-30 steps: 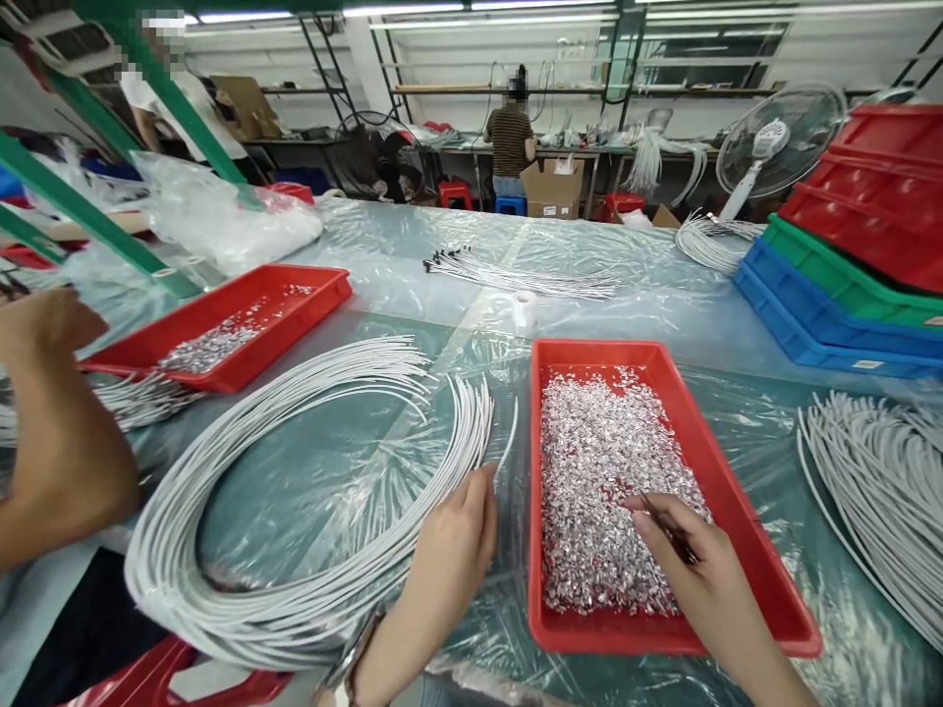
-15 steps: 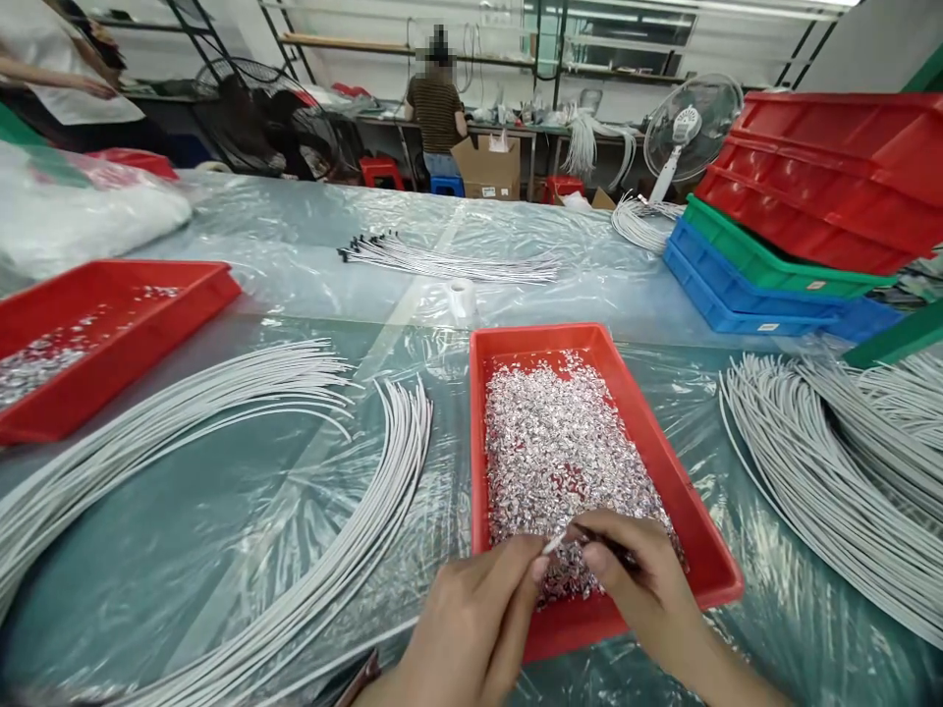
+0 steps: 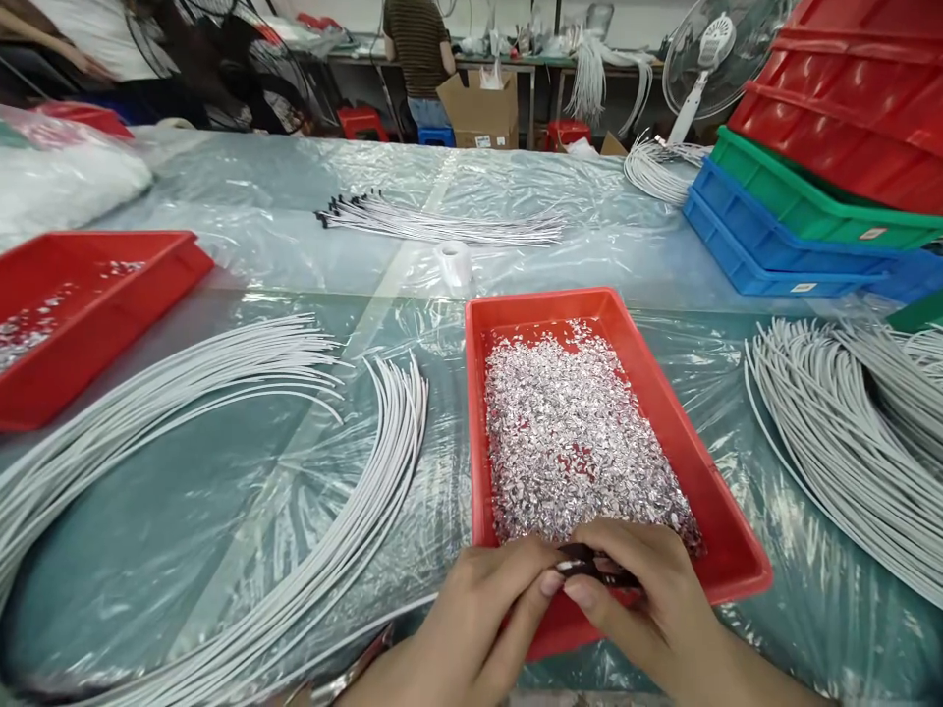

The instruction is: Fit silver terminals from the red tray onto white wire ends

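Note:
My left hand point(image 3: 492, 601) is closed, thumb and forefinger pinching the end of a white cable point(image 3: 394, 617) that trails off to the lower left. My right hand point(image 3: 652, 599) is closed round a small dark tool point(image 3: 585, 558), whose kind I cannot make out. The fingertips of both hands nearly meet, and the tool is at the cable's end. Both hands are over the near end of a red tray point(image 3: 480, 442), which holds a layer of small silvery scraps point(image 3: 575, 432). Fingers hide most of the tool.
White cable bundles lie at left point(image 3: 368, 501) and right point(image 3: 832, 442). A second red tray point(image 3: 158, 270) stands far left. Beyond the tray are a white roll point(image 3: 454, 263) and cables with black ends point(image 3: 442, 224). Stacked bins point(image 3: 796, 231) rise at back right. People are in the background.
My view has tipped downward. My hands have drawn closer together, and the dark tool now meets the cable end, whose white tip showed between the fingers before.

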A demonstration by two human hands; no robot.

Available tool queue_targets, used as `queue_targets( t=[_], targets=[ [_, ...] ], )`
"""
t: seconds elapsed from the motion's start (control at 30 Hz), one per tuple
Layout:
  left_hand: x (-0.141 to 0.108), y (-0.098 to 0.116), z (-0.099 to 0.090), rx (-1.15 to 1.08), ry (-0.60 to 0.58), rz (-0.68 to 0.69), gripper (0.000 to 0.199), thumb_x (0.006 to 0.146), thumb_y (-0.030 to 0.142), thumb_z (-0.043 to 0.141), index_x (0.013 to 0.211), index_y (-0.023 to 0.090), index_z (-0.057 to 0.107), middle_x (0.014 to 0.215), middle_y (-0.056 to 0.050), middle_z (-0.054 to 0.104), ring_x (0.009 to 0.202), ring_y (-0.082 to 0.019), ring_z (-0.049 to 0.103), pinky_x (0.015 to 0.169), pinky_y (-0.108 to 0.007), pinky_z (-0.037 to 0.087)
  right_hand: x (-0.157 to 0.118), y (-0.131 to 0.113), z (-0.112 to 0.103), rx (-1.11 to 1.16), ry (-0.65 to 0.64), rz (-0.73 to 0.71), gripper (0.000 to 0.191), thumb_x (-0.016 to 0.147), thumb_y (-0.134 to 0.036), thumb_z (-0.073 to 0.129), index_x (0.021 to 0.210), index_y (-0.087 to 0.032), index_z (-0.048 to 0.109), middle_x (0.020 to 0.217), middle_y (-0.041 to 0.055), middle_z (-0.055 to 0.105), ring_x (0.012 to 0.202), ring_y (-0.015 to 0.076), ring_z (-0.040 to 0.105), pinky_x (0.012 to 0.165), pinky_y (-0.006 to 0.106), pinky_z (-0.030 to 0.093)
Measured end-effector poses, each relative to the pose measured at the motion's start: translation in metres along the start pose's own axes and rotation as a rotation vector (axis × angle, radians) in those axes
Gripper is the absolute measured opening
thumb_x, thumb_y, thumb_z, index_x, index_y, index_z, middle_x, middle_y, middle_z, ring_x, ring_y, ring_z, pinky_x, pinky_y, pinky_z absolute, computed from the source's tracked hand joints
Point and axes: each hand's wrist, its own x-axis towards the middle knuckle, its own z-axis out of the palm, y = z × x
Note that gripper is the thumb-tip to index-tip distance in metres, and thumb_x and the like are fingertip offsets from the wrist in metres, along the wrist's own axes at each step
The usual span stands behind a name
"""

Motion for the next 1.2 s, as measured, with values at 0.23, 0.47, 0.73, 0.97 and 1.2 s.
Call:
queue_targets(
  t=[0.23,0.47,0.73,0.97,1.2],
  targets=[
    [-0.005,-0.007,-0.001,0.002,-0.035,-0.031,0.027,0.096,0.022,0.032,0.093,0.022,0.059,0.076,-0.002,0.068,0.069,-0.014,0.066,0.058,-0.020,0.054,-0.002,-0.001,0.001,-0.095,0.005,-0.062,0.030,0.095,-0.041,0.041,0.081,-0.019,0.055,0.062,-0.0007,0.059,0.051,0.0118,0.056,0.049,0.023,0.041],
    [-0.005,-0.011,-0.003,-0.049,-0.078,-0.018,0.029,0.095,0.016,0.034,0.114,0.025,0.053,0.087,-0.003,0.069,0.071,-0.013,0.067,0.061,-0.021,0.055,-0.002,0.000,-0.001,-0.147,0.012,-0.107,0.035,0.095,-0.045,0.039,0.078,-0.019,0.055,0.058,-0.0014,0.057,0.047,0.0115,0.053,0.045,0.024,0.040],
    [-0.008,-0.014,-0.003,-0.129,-0.070,-0.017,0.028,0.095,0.014,0.037,0.113,0.027,0.052,0.084,-0.002,0.068,0.069,-0.012,0.066,0.061,-0.021,0.055,-0.005,0.000,0.001,-0.346,0.078,-0.247,0.031,0.097,-0.042,0.036,0.084,-0.019,0.052,0.055,-0.0004,0.058,0.046,0.0144,0.055,0.042,0.028,0.039],
    [-0.006,-0.014,-0.007,-0.100,-0.120,-0.034,0.025,0.095,0.020,0.034,0.093,0.023,0.059,0.071,-0.002,0.066,0.062,-0.013,0.064,0.053,-0.021,0.053,-0.003,0.000,0.001,-0.344,0.081,-0.296,0.029,0.097,-0.042,0.037,0.099,-0.016,0.051,0.058,0.0008,0.062,0.048,0.0159,0.058,0.042,0.029,0.042],
    [-0.007,-0.015,-0.006,-0.089,-0.136,-0.045,0.023,0.095,0.018,0.034,0.091,0.023,0.056,0.070,0.000,0.062,0.061,-0.013,0.062,0.056,-0.023,0.051,0.003,-0.004,-0.002,-0.335,0.075,-0.256,0.028,0.097,-0.042,0.037,0.089,-0.019,0.051,0.054,-0.0012,0.060,0.044,0.0142,0.056,0.040,0.028,0.040]
  ],
)
